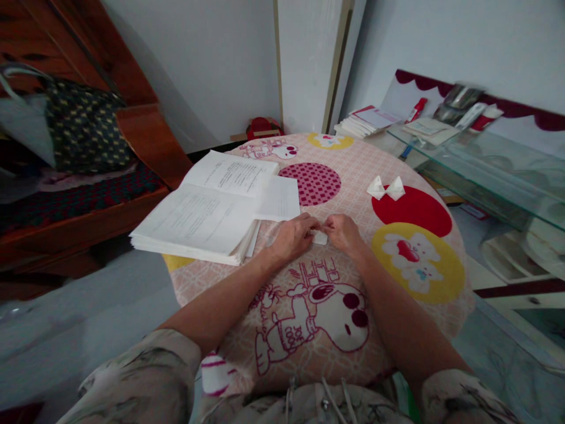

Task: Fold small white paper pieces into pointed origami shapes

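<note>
A small piece of folded white paper [319,237] lies between my hands over the patterned tablecloth [353,159]. My left hand [295,235] pinches its left side with the fingers closed. From the right, my right hand [343,234] is closed at the paper's upper right edge, fingertips close to those of the left. The fingers hide part of the paper. Beyond my right hand, a folded white paper shape [386,188] with two pointed ends sits partly on a red circle of the cloth. A loose white sheet [278,199] lies just beyond my left hand.
An open stack of printed pages [198,206] covers the table's left side. At the right stands a glass shelf [485,159] with a metal container [463,95] and other items. More papers [366,121] are piled at the back. A wooden bench [145,135] holds a dark patterned bag [83,126].
</note>
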The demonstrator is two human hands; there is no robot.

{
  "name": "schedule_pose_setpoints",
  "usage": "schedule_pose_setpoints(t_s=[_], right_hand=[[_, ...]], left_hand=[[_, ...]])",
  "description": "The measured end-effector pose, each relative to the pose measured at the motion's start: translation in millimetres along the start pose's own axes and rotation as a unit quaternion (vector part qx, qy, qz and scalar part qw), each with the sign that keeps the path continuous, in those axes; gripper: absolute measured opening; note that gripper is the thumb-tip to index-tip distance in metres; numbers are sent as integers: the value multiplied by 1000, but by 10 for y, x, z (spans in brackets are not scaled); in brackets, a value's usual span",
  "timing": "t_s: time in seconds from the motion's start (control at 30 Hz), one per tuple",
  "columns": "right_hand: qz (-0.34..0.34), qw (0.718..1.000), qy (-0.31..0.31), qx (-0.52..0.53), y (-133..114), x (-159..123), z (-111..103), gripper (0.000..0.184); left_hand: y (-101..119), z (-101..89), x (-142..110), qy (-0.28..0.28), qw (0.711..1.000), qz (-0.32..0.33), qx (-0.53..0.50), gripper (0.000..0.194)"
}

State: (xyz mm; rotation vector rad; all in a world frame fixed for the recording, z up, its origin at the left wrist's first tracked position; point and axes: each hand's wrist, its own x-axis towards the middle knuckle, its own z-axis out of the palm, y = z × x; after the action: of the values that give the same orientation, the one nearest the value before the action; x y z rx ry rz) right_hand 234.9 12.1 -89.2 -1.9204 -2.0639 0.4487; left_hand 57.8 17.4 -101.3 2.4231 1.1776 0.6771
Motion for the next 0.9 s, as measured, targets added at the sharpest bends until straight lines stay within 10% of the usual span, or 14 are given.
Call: schedule_pose_setpoints(t_s=[0.13, 0.4, 0.67, 0.9], right_hand=[[7, 999, 10, 45, 41, 38, 24, 8], [73, 953, -57, 289, 200, 15, -30, 15], [58, 986, -13, 153, 60, 45, -35, 8], [128, 957, -49, 255, 135, 48, -56, 11]], left_hand=[[-9, 28, -9, -47, 994, 93, 45, 30], [-53, 3, 1, -72, 993, 76, 57, 35], [1, -40, -4, -90, 993, 61, 44, 36], [-36, -4, 2, -81, 994, 61, 44, 36]])
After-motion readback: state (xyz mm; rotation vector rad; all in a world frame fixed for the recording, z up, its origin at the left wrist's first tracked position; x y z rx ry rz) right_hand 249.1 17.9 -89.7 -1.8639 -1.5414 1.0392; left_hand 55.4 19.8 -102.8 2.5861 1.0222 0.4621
